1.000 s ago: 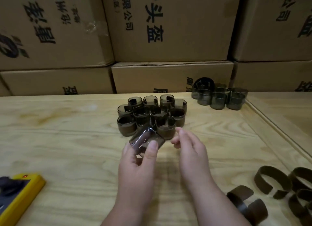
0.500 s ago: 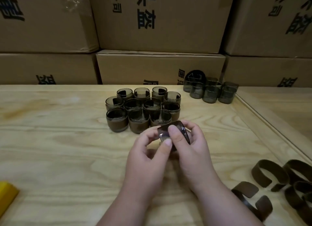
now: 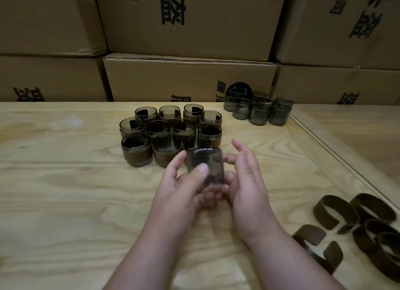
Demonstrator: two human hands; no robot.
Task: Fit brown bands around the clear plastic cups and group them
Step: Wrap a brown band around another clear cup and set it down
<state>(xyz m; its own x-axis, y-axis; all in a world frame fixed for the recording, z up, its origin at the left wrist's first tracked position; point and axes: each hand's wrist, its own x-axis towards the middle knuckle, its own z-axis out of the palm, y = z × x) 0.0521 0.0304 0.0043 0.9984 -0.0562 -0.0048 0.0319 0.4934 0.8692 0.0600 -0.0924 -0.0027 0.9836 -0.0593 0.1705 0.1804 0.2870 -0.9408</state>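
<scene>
A clear plastic cup [image 3: 205,166] is held above the wooden table [image 3: 65,192] near the middle of the view, and it is smeared by motion, so its rim and base are hard to make out. It is pinched by the left hand [image 3: 184,194], with the thumb in front and the fingers behind. The right hand [image 3: 246,181] is placed just beside the cup at 3 o'clock, fingers spread and mostly straight; whether they touch the cup cannot be told.

At 11 o'clock from the cup, a group of banded cups [image 3: 171,134] is set upright and close together; the nearest of them is partly covered by the held cup. At 1 o'clock, a smaller group of bare cups [image 3: 258,109] is seen against the cardboard boxes [image 3: 190,77], with a dark round object behind them that cannot be identified. At 4 o'clock, loose brown bands [image 3: 355,222] are lying on the table, and some are cut off by the right edge.

Black Chinese characters are printed on the boxes, but they appear upside down and partly cropped, so they are not read with certainty.
</scene>
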